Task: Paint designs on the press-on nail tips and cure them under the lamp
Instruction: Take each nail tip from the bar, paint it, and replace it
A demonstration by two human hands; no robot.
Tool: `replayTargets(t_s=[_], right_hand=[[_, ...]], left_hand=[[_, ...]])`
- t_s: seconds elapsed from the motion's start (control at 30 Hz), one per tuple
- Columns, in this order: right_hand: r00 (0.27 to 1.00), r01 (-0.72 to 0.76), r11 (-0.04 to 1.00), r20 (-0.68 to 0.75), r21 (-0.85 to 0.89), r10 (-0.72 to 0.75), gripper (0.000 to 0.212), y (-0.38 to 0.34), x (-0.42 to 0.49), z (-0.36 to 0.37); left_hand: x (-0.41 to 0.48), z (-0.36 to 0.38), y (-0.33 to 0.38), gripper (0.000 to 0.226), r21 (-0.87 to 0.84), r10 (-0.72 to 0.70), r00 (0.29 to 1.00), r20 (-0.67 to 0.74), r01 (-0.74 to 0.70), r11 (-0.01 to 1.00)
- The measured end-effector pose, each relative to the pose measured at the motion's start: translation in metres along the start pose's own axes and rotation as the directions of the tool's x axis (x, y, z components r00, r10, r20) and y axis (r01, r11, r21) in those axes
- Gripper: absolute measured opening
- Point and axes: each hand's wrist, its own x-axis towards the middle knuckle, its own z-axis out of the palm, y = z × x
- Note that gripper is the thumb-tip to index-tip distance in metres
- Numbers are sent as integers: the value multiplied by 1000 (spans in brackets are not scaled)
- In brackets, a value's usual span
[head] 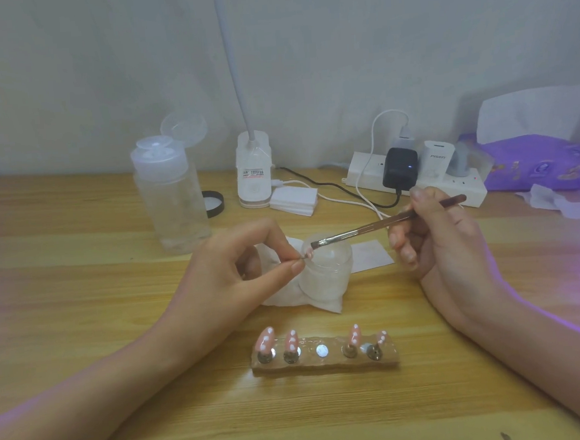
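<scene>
Head view: the left hand (pixel 246 257) pinches a small pink press-on nail tip (pixel 307 252) above the wooden desk (pixel 81 303). The right hand (pixel 433 233) grips a slim brown brush (pixel 378 225), bristles apparently touching the tip. Brace both wrists; stroke lightly.

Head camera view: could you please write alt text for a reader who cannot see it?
A person's left hand pinches a small nail tip while the right hand holds a thin brush to it, near a clear jar on a wooden table. Nearer the camera, a holder carries four pink nail tips with white dots.
</scene>
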Motion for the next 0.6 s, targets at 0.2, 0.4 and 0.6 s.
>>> replayTargets(t_s=[0.2, 0.4, 0.6], right_hand=[[998, 24, 1000, 62, -5, -24, 26, 0, -1, 3], [999, 34, 999, 37, 26, -35, 27, -1, 0, 1], [999, 31, 998, 24, -46, -30, 29, 1, 0, -1]], left_hand=[[1, 1, 1, 13, -3, -15, 1000, -4, 15, 1000], [0, 0, 4, 17, 3, 9, 1000, 14, -9, 1000], [0, 1, 4, 20, 28, 14, 1000, 16, -14, 999]])
